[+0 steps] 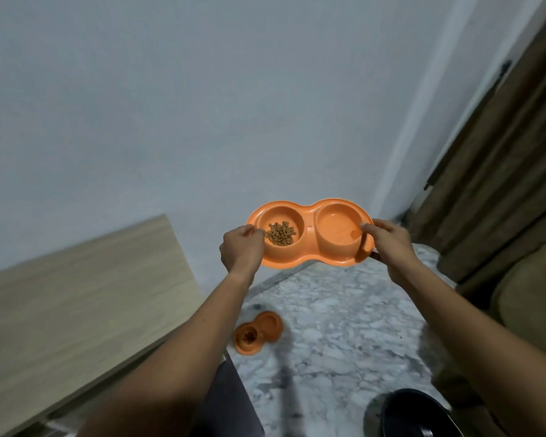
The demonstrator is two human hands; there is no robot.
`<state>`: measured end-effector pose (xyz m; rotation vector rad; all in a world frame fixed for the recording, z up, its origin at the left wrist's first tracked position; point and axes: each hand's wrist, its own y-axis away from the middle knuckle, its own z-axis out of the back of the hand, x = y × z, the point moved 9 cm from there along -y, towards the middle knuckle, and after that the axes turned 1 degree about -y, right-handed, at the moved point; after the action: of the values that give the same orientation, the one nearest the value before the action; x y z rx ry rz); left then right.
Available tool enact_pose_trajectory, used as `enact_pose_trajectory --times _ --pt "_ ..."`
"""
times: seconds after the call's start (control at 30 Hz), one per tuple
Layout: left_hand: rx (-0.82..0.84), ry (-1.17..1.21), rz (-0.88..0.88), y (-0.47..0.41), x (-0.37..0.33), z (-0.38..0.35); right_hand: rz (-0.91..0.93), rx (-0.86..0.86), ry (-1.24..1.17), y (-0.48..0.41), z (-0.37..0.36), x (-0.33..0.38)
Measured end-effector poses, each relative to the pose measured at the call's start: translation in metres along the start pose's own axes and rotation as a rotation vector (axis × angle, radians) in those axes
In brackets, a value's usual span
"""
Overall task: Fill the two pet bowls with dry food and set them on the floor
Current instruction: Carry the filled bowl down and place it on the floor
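An orange double pet bowl (309, 212) hangs in the air in front of me, held level at both ends. My left hand (240, 249) grips its left rim and my right hand (391, 244) grips its right rim. Brown dry food (280, 234) lies in the left cup; the right cup looks empty. Down on the marble floor (344, 326) sits a second orange double bowl (257, 332), with a little dark food in its left cup.
A light wooden tabletop (76, 310) fills the lower left. Brown curtains (501, 171) hang at the right beside a tan cushioned seat (530, 298). A black round object (423, 414) sits at the bottom right. A pale wall stands behind.
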<state>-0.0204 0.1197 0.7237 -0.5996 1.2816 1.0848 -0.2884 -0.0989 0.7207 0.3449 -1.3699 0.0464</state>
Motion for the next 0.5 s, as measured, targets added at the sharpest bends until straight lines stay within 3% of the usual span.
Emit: enact_pose_trajectory --times 0.33,0.5 --pt "0.055 -0.096 0.103 -0.037 0.035 -0.124 -0.104 -0.061 0.072 -0.112 0.047 -0.052" --pt "0.04 -0.156 0.174 -0.059 0.074 -0.183 -0.175 0.021 0.121 -0.185 0.048 -0.108"
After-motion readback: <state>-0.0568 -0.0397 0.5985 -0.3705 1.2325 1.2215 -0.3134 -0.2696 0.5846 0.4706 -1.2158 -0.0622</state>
